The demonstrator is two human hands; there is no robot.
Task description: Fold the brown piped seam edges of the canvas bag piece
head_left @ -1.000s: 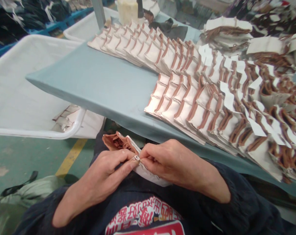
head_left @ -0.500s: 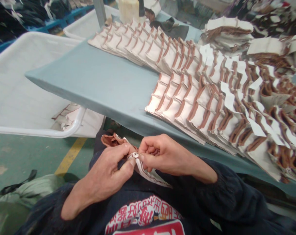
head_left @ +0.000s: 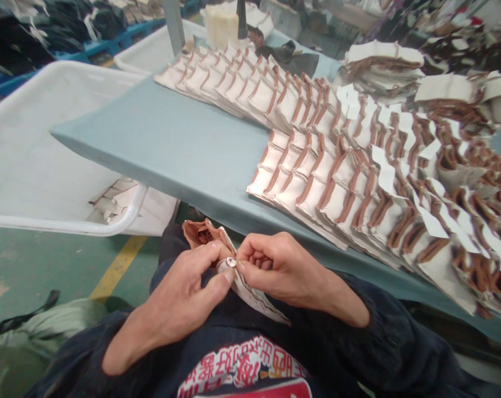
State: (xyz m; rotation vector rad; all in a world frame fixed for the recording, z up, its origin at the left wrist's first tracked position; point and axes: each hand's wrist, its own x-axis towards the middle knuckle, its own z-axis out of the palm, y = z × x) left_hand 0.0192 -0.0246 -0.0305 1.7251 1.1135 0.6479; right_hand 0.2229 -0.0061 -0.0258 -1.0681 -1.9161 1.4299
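My left hand (head_left: 179, 298) and my right hand (head_left: 281, 271) meet in my lap, below the table's near edge. Both pinch a small white and brown fabric piece (head_left: 250, 293). A little metal button (head_left: 231, 262) sits right where the thumbs and forefingers meet. The piece's brown end (head_left: 198, 232) bunches up behind my left fingers. Its white end hangs down toward my dark shirt. Both hands are closed on it.
A grey-blue table (head_left: 171, 143) carries overlapping rows of white and brown fabric pieces (head_left: 358, 166), with more stacked at the far right (head_left: 383, 55). A white bin (head_left: 38, 160) at the left holds a few pieces (head_left: 113, 199). Green floor with a yellow line (head_left: 115, 268) lies below.
My hands have drawn slightly closer to the table edge and shifted their pinch on the piece, so the metal button now shows between the fingertips. The view has tipped a little.
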